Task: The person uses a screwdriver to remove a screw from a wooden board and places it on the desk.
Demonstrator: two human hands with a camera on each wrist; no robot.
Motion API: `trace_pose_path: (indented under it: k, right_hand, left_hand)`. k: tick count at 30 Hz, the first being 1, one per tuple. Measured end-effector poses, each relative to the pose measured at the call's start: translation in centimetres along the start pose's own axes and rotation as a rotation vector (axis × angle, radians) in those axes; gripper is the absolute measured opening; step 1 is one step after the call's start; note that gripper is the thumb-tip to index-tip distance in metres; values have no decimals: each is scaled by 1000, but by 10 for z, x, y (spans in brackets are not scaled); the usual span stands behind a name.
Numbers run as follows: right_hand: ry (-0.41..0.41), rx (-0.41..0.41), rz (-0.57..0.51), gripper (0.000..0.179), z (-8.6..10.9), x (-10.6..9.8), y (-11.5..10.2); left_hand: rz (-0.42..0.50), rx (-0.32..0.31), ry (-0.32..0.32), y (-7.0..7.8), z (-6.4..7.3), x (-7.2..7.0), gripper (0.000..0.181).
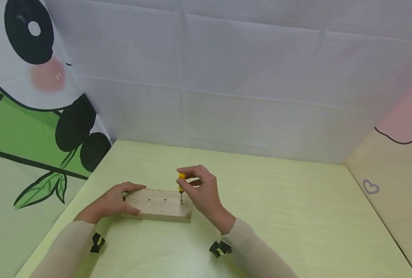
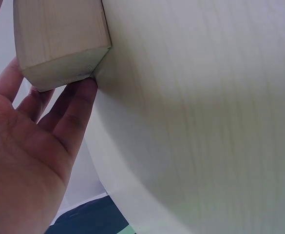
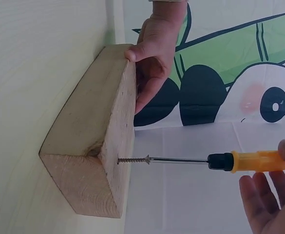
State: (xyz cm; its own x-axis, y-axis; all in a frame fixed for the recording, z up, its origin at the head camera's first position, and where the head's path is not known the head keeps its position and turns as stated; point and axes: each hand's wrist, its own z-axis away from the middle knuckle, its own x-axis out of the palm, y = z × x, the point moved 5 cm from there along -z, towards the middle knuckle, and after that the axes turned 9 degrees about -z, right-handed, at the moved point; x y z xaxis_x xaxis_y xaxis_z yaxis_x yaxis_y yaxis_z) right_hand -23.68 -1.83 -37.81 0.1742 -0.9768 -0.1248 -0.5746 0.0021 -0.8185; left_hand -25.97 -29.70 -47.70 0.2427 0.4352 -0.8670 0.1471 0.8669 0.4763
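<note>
Right below the right hand's fingers [image 1: 191, 190], a slim steel screw [image 3: 134, 160] stands upright at the top face of a pale rectangular wooden block [image 1: 155, 208], most of its thread showing. Between those fingertips and the screw runs a screwdriver [image 3: 221, 162] with a yellow handle, black collar and thin metal shaft, its tip meeting the screw's head. The right hand [image 1: 204, 191] pinches the handle between thumb and forefinger, the other fingers spread apart from it. Beyond them, at the block's opposite end, the left hand [image 1: 115, 199] clamps the wood, thumb on the near edge, fingers along the far one. Small dark holes [image 1: 165, 199] dot the face between both hands' fingers. Beneath them all lies a pale yellow-green bench [image 1: 278, 216]; past the fingers hangs a creased whitish cloth [image 1: 226, 77].
</note>
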Motion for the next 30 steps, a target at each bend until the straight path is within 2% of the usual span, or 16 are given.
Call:
trace_pose_path:
  k: [11,20,30]
  right_hand:
    - [0,20,-14,27,-1,1,5]
    - [8,-12,-70,23,0,1,2]
    - [-1,38,-48,28,-3,1,4]
  left_hand:
    - [9,7,4,0,0,-1,87]
    - [16,-4,-2,1,0,-1,87]
    - [4,0,2,0,1,-2,85]
